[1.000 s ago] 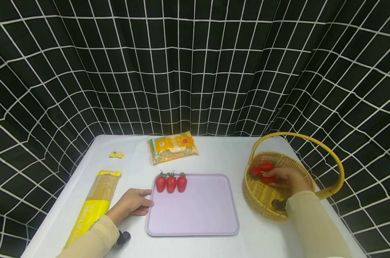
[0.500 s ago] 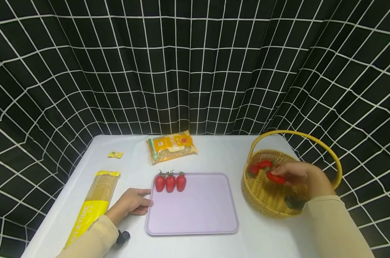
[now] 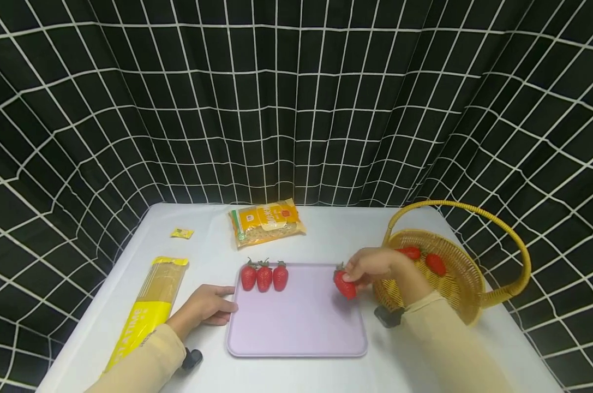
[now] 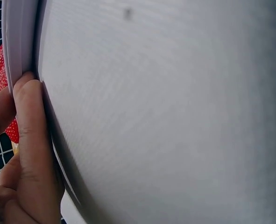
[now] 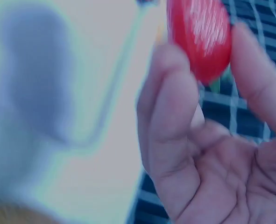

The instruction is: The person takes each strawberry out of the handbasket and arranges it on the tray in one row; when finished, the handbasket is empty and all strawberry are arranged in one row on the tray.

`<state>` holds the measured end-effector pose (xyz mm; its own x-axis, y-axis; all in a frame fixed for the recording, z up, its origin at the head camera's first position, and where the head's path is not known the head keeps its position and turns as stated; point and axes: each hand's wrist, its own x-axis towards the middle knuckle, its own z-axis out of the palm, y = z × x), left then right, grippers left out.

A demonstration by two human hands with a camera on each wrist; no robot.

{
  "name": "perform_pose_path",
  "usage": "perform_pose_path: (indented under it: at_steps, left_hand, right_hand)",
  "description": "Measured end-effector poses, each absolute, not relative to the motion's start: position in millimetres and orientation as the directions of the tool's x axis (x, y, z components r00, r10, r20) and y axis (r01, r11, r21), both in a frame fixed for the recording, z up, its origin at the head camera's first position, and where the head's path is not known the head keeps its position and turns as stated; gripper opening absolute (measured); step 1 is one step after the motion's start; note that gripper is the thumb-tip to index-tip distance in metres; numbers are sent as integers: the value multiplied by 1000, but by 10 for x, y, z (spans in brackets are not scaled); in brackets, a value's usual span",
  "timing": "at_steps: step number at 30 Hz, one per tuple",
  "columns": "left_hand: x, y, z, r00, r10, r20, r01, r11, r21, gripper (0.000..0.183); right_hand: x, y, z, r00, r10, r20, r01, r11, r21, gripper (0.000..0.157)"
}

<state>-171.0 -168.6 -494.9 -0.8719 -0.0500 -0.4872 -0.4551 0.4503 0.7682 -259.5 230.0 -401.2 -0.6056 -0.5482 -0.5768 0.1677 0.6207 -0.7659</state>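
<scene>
In the head view, my right hand [image 3: 377, 268] pinches a red strawberry [image 3: 346, 284] by its side, with the green leaves uppermost, over the far right corner of the lilac tray [image 3: 301, 322]. In the right wrist view, thumb and fingers [image 5: 173, 98] take the strawberry [image 5: 202, 39] from both sides. Three strawberries [image 3: 264, 277] lie in a row at the tray's far left corner, leaves pointing away. My left hand [image 3: 208, 305] holds the tray's left edge. Up close in the left wrist view, its fingertips [image 4: 29, 93] pinch the tray rim [image 4: 18, 46].
A wicker basket [image 3: 465, 273] with a tall handle stands right of the tray, and red strawberries [image 3: 436, 264] lie inside. An orange bag of grains [image 3: 267, 224] lies behind the tray. Left are a yellow noodle packet [image 3: 151, 311] and a small yellow sachet [image 3: 182, 233].
My right hand has taken a strawberry out of the basket and carried it left over the tray. The basket now tilts or sits slightly turned. My left hand stays at the tray edge.
</scene>
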Motion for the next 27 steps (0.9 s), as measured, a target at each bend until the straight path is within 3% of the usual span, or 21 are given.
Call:
perform_pose_path:
  at_steps: [5, 8, 15, 27]
  left_hand:
    - [-1727, -1652, -4932, -873, -52, -485, -449, 478, 755, 59]
    - [-1727, -1649, -4919, -874, -51, -483, -447, 471, 760, 60]
    - [-1724, -1650, -4914, -876, -49, -480, -446, 462, 766, 60]
    - [-1703, -1678, -4903, -868, -51, -494, -462, 449, 765, 60]
  right_hand:
    - [-2665, 1742, -4323, -765, -357, -537, 128, 732, -669, 20]
    - [-2696, 1510, -4497, -825, -265, -499, 103, 798, -594, 23]
    - [-2735, 1195, -4632, -873, -136, -469, 169, 818, -550, 29]
    - [-2707, 1048, -4617, -885, -116, -451, 168, 824, -541, 26]
